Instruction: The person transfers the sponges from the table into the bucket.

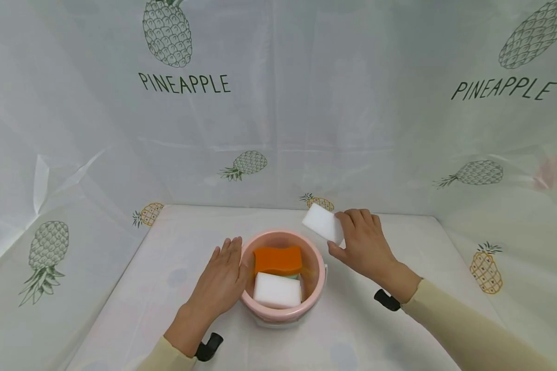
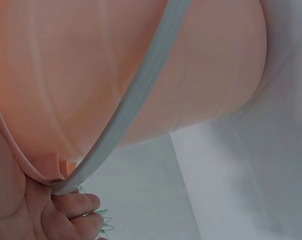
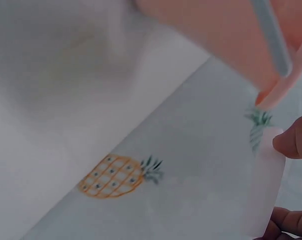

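A pink bucket (image 1: 314, 252) stands upright in the middle of the table. Inside it lie an orange sponge (image 1: 278, 260) and a white sponge (image 1: 277, 291), with a bit of something light green between them. My left hand (image 1: 223, 275) rests against the left side of the rim, fingers straight; in the left wrist view it touches the rim by the grey handle (image 2: 123, 117). Up and to the right of the bucket, my right hand (image 1: 364, 245) pinches another white sponge (image 1: 322, 222) between thumb and fingers, above the table.
The table (image 1: 204, 226) has a pale cover and meets a sheet (image 1: 329, 118) printed with pineapples at the back and sides. A black strap (image 1: 209, 347) is on the left wrist and another (image 1: 387, 300) on the right.
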A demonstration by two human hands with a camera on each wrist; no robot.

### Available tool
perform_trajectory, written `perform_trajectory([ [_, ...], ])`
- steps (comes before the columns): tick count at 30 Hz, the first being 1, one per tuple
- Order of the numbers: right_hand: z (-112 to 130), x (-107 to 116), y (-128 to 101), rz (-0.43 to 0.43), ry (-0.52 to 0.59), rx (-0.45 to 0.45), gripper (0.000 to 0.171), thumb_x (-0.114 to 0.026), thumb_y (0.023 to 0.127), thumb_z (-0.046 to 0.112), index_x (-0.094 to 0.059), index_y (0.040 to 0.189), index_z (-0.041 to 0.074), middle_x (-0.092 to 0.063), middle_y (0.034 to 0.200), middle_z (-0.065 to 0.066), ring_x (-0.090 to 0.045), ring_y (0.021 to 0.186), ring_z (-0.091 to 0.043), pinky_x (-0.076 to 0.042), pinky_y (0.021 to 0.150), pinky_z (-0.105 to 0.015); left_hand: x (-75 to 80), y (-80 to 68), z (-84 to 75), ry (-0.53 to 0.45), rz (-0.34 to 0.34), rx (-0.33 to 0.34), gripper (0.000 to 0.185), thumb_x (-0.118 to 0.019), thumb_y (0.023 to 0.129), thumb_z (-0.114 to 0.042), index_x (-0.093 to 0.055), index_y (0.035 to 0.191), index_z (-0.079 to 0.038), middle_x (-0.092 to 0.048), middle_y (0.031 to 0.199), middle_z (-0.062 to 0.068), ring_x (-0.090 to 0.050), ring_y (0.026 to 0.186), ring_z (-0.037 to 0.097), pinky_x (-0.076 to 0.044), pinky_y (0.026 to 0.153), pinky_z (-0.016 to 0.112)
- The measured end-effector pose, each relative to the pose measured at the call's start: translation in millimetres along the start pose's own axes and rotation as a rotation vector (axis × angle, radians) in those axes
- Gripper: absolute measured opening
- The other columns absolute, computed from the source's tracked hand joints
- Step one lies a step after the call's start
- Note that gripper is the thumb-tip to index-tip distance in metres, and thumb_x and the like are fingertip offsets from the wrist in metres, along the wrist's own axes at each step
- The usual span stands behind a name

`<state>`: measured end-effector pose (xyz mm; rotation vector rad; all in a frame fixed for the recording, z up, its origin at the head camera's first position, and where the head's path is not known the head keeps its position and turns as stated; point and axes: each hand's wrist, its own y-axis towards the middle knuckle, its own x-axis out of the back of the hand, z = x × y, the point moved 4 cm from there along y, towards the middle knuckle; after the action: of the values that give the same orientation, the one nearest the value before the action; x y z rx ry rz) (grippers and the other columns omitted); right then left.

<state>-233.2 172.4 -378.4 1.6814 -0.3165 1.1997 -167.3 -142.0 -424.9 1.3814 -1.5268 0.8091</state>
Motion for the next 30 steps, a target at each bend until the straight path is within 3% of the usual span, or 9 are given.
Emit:
perform_trajectory([
  [8,39.6,5.3,0.3,0.082,0.062,0.097,0.06,-0.085,0.083,0.038,-0.062,0.126,0.001,-0.062,0.116,-0.014,-0.053,0.107,-0.034,-0.044,0.088,-0.048,0.5,-0.9,0.0,-0.002,-0.017,-0.003,0.062,-0.042,0.112,-0.029,-0.03,0.162,0.007,-0.034,0.169,0.022,-0.026,0.16,0.039,-0.018,0.132,0.056],
  [16,70.9,4.4,-7.1,0.17,0.127,0.232,0.055,-0.076,0.083,0.038,-0.065,0.127,0.008,-0.062,0.118,-0.004,-0.052,0.11,-0.024,-0.044,0.092,-0.042,0.1,-0.5,0.3,-0.008,-0.024,-0.006,0.062,-0.041,0.112,-0.028,-0.03,0.162,0.007,-0.033,0.169,0.022,-0.025,0.16,0.038,-0.018,0.132,0.055],
  [30,96.9,-1.9,-1.0,0.41,0.262,0.361,0.047,-0.075,0.086,0.04,-0.067,0.124,0.014,-0.062,0.116,0.004,-0.052,0.109,-0.015,-0.04,0.091,-0.034,0.6,-1.8,-0.2,-0.011,-0.051,-0.022,0.061,-0.043,0.111,-0.027,-0.033,0.16,0.009,-0.037,0.167,0.024,-0.029,0.159,0.04,-0.02,0.131,0.056],
])
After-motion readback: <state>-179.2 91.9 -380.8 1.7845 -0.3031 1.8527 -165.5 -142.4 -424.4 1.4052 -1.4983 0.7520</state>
